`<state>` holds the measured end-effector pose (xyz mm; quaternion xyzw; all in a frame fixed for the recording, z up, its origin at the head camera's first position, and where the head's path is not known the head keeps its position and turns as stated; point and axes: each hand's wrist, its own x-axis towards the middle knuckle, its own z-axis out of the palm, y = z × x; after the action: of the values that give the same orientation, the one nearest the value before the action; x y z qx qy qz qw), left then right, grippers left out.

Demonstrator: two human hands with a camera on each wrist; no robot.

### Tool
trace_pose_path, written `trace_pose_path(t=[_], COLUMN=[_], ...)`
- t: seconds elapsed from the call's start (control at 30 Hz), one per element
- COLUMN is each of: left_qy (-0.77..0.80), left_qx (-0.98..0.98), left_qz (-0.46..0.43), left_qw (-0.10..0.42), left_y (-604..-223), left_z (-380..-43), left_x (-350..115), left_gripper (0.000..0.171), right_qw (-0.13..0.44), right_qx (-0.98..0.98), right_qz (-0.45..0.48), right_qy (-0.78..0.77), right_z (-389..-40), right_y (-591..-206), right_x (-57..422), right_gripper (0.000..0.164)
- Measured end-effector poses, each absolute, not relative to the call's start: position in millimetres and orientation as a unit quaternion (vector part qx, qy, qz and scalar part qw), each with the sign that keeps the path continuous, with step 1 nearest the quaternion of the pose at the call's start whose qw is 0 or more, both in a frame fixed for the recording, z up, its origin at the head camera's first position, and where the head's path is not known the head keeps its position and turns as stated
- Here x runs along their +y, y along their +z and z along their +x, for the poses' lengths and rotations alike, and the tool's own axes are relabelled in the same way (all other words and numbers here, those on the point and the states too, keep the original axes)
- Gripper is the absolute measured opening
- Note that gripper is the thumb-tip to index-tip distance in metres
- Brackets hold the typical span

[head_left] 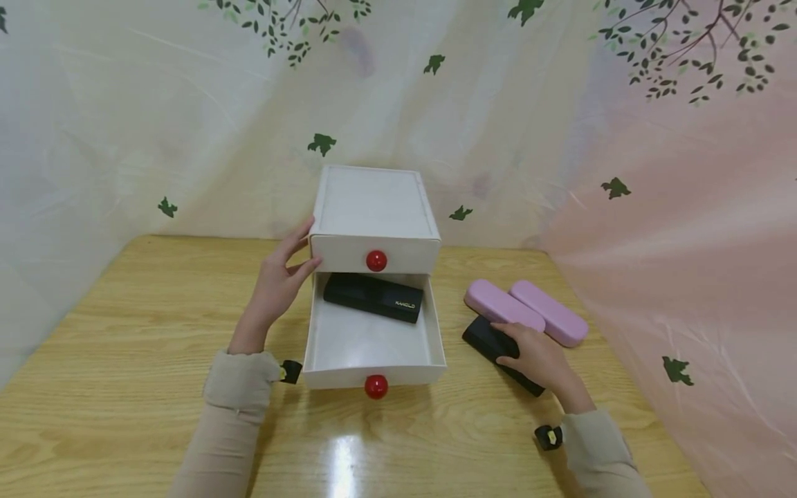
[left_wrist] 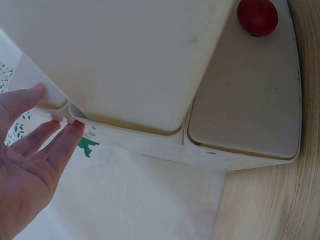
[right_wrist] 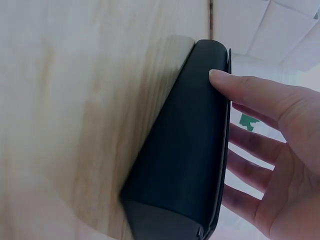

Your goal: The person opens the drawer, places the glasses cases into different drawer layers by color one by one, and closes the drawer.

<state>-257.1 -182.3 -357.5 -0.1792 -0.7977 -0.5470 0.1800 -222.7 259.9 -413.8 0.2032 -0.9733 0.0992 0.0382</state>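
Observation:
A white drawer unit (head_left: 376, 204) with red knobs stands on the table, its middle drawer (head_left: 367, 346) pulled out. Inside that drawer, toward the back, lies a black glasses case (head_left: 373, 296) with small lettering. My left hand (head_left: 280, 283) rests at the unit's left front corner, thumb on the top drawer's front and fairly straight fingers along the side. To the right of the unit, my right hand (head_left: 538, 356) grips a second black glasses case (right_wrist: 175, 135) on the table, thumb on one long side, fingers on the other.
Two pink glasses cases (head_left: 504, 304) lie side by side just beyond my right hand. A lower drawer (left_wrist: 245, 95) with a red knob is shut beneath the pulled-out one. Behind the wooden table (head_left: 156, 311) hangs a leaf-patterned curtain (head_left: 249, 138).

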Motion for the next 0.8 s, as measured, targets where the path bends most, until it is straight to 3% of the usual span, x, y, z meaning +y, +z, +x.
trace_pose_path(t=[0.8], left_qy=[-0.545], left_qx=[-0.797], left_qz=[-0.182], left_qw=[0.185], left_y=[-356.7], left_z=[-255.7], left_x=[-182.0], left_gripper=[0.063], right_qw=[0.025], right_qx=[-0.973], right_qz=[0.212], right_qy=[0.094], right_z=[-214.2], right_y=[-418.1], right_x=[262.7], right_gripper=[0.062])
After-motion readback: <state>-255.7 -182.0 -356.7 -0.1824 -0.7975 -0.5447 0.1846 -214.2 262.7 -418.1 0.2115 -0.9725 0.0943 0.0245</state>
